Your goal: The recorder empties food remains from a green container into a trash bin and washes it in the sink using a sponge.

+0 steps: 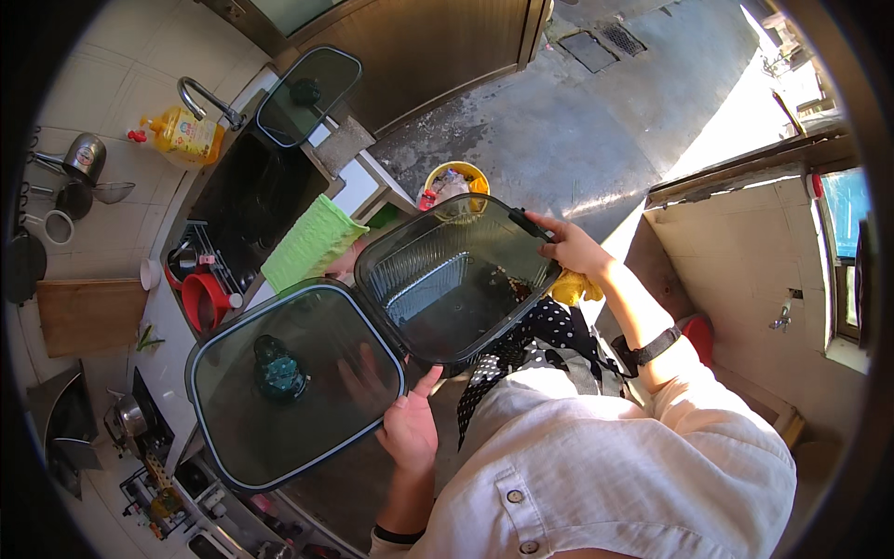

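Observation:
A clear, dark-tinted plastic bin (454, 307) with a ribbed wall is in front of me, with small pale and brown bits in its near right corner. My right hand (576, 248) grips its far right end at the black clip (529, 223). Below that hand is a yellow cloth-like thing (576, 286); what holds it is hidden. My left hand (412, 426) holds the edge of a smoky see-through lid (237, 433), fingers showing through it from beneath. One left fingertip meets the bin's lower rim. The lid and bin touch or overlap at the edge. A dark teal object (279, 370) shows at the lid.
A similar lid (328, 70) leans by the faucet (234, 115). Along the counter are a yellow detergent jug (185, 136), a light-green towel (311, 244), a red basin (206, 300) and a cutting board (91, 314). On the floor stands a yellow trash bucket (464, 168).

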Tool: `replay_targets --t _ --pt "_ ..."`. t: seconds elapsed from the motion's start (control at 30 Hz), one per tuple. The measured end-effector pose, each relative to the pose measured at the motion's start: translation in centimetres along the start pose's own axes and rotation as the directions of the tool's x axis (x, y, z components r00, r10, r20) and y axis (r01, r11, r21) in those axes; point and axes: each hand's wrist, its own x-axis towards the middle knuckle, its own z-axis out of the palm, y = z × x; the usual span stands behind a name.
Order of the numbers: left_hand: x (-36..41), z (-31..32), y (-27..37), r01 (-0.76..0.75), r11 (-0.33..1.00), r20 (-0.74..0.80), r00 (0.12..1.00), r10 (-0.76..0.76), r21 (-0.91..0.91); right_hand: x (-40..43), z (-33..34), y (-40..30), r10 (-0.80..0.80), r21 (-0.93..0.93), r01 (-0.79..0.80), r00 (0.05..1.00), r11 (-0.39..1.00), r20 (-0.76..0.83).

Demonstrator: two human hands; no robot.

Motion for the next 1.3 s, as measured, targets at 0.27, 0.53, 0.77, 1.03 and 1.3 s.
replay_targets --t 0.27,0.53,0.77,1.03,1.3 --pt "1.7 1.1 -8.0 0.039 0.986 -0.301 0.95 -0.086 -0.161 9.0 -1.5 4.4 0.176 -0.126 -0.158 0.973 0.979 0.15" --pt "9.1 0.0 -18.0 0.045 0.959 -0.579 0.789 -0.206 -0.281 22.4 -2.6 12.1 0.339 -0.399 -0.197 0.884 0.895 0.323" --pt "15.3 1.1 -25.8 0.03 0.948 -0.748 0.607 -0.27 -0.318 32.5 -3.9 16.8 0.404 -0.45 -0.216 0.833 0.866 0.378" --pt "18.8 -0.6 -31.4 -0.024 0.923 -0.81 0.489 -0.324 -0.383 37.2 -4.2 20.3 0.53 -0.594 -0.22 0.74 0.773 0.415" --pt "20.8 -0.5 -29.8 -0.098 0.908 -0.874 0.331 -0.355 -0.406 40.0 -3.1 16.4 0.491 -0.523 -0.238 0.762 0.818 0.421"
